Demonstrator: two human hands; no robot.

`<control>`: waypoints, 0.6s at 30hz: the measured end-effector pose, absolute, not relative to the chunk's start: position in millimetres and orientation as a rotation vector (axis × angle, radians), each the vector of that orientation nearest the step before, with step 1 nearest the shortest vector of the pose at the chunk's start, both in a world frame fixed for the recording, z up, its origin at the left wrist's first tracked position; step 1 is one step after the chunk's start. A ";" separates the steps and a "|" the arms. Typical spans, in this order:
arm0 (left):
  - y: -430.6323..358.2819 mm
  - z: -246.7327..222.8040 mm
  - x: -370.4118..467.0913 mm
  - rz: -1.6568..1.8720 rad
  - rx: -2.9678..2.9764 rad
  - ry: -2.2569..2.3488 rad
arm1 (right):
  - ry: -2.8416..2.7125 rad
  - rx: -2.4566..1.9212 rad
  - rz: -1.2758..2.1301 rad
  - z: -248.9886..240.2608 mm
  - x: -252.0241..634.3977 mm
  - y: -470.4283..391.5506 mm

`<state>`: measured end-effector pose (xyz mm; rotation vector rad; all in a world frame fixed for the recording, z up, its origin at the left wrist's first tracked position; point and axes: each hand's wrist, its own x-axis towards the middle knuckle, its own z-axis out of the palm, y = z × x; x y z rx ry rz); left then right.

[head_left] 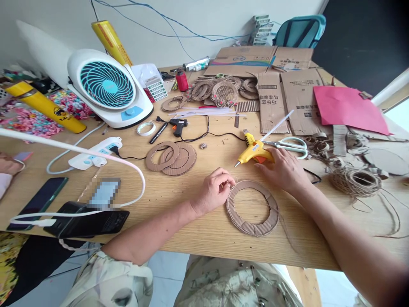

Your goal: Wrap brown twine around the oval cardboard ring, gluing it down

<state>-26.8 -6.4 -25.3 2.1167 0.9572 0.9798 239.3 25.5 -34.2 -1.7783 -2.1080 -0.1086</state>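
Note:
My left hand (214,190) is pinched at the upper left edge of a cardboard ring (234,217), on what looks like the end of a thin twine. The ring lies flat near the table's front edge, and twine (284,224) crosses its right side. My right hand (284,170) rests at the handle of a yellow glue gun (252,151), its fingers partly spread and touching the handle; whether it grips the gun is unclear. The nozzle points left and down, and a clear glue stick (277,124) rises from its back. Scissors (295,146) lie just behind my right hand.
Cardboard rings (152,160), a black glue gun (179,126), tape (146,128) and a power strip (96,153) lie to the left. A fan (108,89) stands behind them. Twine coil (356,182) and cardboard scraps are at right. Another person's hand (9,164) shows far left.

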 end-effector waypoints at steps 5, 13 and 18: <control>-11.3 -23.7 -26.9 0.952 2.120 1.030 | -2.066 -1.658 -0.088 -31.2 241.4 23.8; -24.4 -23.6 -20.7 0.781 2.156 1.175 | -2.126 -1.509 -0.238 -7.0 245.9 11.4; -23.5 -28.3 -21.8 0.847 2.055 1.158 | -2.180 -1.428 -0.340 -0.2 245.4 7.4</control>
